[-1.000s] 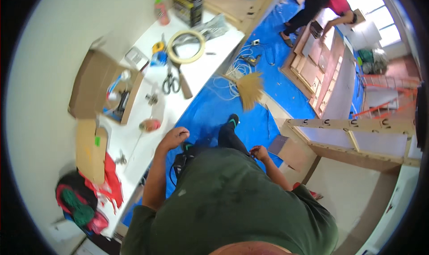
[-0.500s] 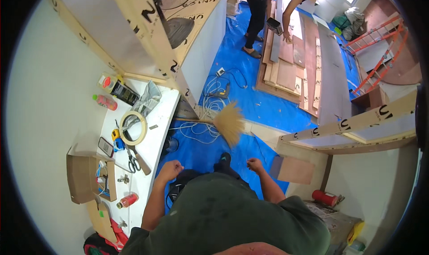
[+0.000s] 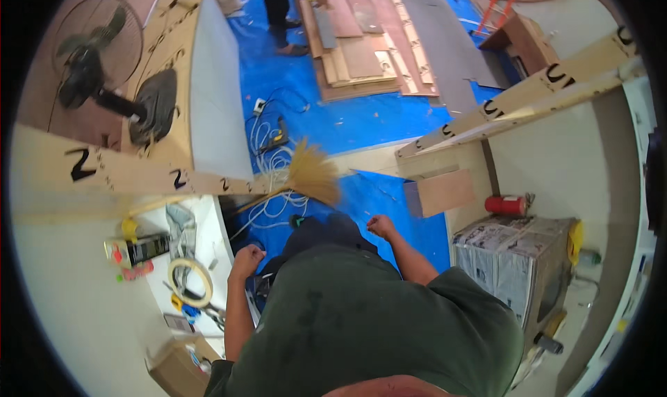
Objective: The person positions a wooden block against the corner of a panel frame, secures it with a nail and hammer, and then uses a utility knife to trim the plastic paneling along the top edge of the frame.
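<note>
Indoor room under renovation, doubling as a carpentry work area. Blue sheet [image 3: 368,129] spread over the floor, stack of cut boards [image 3: 361,56] lying on it, bare wooden beams [image 3: 514,108] framing unfinished units, pale plain wall [image 3: 556,143] on the right. Work gear all around: power tool [image 3: 273,140] beside a tangle of white cable [image 3: 276,163], broom [image 3: 311,178], part of an orange ladder [image 3: 497,9], tape roll [image 3: 208,284] and metal can [image 3: 142,249] on a white tabletop [image 3: 212,222]. Also a newspaper-covered box [image 3: 493,254], red extinguisher [image 3: 506,205], second person's legs [image 3: 273,7] by the boards.
</note>
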Motion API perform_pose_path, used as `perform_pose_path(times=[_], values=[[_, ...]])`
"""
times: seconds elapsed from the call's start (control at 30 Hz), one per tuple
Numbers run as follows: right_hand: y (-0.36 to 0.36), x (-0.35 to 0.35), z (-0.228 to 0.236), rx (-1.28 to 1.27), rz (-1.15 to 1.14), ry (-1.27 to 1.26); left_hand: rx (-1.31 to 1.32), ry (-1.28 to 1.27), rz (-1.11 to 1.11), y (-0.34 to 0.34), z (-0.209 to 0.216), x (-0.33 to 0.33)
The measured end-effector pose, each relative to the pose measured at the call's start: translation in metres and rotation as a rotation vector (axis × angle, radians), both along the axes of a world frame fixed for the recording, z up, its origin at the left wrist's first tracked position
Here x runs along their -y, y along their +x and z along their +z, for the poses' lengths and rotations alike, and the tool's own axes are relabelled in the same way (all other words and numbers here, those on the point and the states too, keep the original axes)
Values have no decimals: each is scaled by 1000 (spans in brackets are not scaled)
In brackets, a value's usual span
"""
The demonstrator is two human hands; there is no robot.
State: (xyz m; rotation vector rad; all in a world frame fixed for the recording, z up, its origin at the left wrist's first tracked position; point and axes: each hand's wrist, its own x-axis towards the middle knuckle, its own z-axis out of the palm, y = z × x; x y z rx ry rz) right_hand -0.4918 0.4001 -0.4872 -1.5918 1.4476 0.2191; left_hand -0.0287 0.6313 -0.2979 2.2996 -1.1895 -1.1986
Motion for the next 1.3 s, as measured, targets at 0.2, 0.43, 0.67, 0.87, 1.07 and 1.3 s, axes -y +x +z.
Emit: perform_pose_path(times=[0.2, 0.43, 0.67, 0.87, 1.07, 1.3], values=[[5, 15, 23, 137, -155, 142, -123, -115, 35, 56, -21, 73], [3, 60, 10, 5, 171, -28, -342, -22, 315, 67, -61, 73], [-8, 168, 30, 17, -11, 238, -360, 125, 328, 27, -67, 120], [-30, 330, 34, -157, 246, 210, 131, -117, -182, 22, -135, 178], [-21, 467, 50, 139, -249, -7, -218, 31, 437, -11, -99, 335], [-1, 518, 52, 161, -240, 10, -357, 15, 372, 13, -145, 463]])
